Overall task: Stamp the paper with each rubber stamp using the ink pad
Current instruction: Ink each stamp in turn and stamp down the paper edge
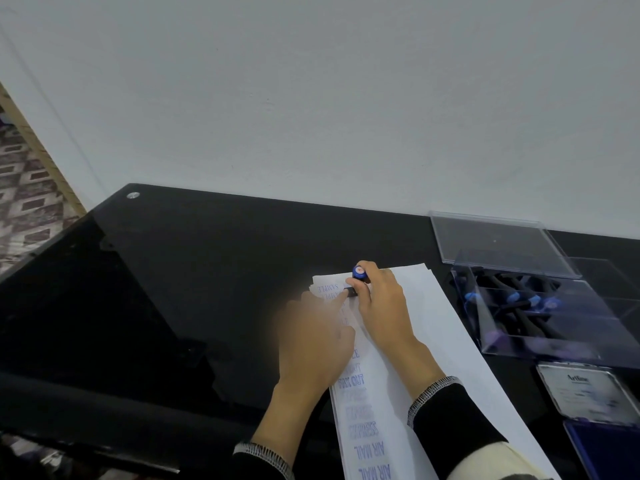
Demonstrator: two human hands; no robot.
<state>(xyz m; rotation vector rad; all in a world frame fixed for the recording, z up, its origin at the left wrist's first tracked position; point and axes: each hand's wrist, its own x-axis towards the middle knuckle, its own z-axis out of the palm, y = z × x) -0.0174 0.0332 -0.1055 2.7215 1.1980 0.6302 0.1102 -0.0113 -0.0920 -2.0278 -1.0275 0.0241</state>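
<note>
A sheet of white paper (pixel 446 341) lies on the black glass table (pixel 207 258), running from the near edge at six o'clock away toward twelve. Down its left margin runs a column of blue stamped words, among them "AIR MAIL", "EXPRESS" and, at the far end, "SAMPLE". At the far left corner of the sheet stands a rubber stamp (pixel 357 279) with a blue cap, its base down on the paper. The right hand (pixel 381 303) grips it, thumb and fingers curled round the handle just below the cap. The left hand (pixel 313 344) lies just beside, at about eight o'clock from the stamp; it is blurred, but its forefinger seems stretched out to the stamp's base with the other fingers loosely bent.

At three o'clock from the stamp, off the paper's right edge, sits a clear plastic box (pixel 540 344) holding more black-handled stamps (pixel 512 299) with blue caps, its clear lid (pixel 491 237) lying behind it. Nearer, at four to five o'clock, the ink pad (pixel 613 452) lies open, blue surface showing, its silver lid (pixel 585 393) turned back.
</note>
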